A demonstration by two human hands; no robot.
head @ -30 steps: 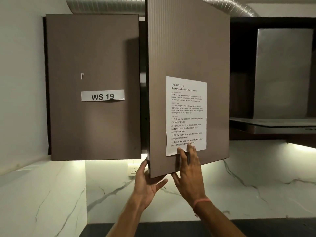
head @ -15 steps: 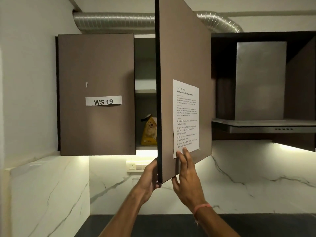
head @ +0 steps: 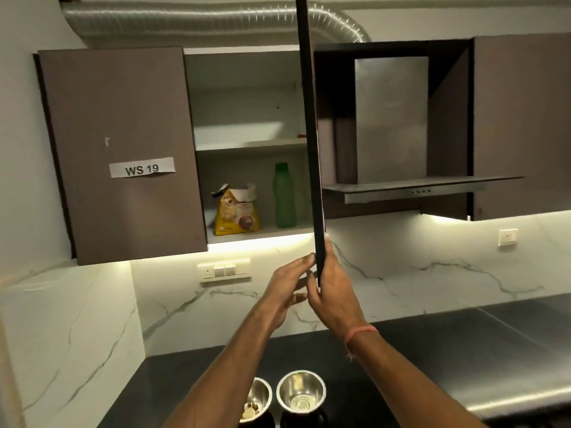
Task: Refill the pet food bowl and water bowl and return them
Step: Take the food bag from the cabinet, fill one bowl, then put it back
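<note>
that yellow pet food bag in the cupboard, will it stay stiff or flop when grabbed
The pet food bag will probably flop: its torn top is open and crumpled, so kibble could spill if it tilts. It stands upright unaided, so it likely holds some weight. A grip low on the body seems safer than the loose top.

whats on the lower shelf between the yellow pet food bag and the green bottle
Nothing: in the head view the pet food bag and the green bottle stand apart, with only bare shelf and the cabinet's back wall between them.
</note>
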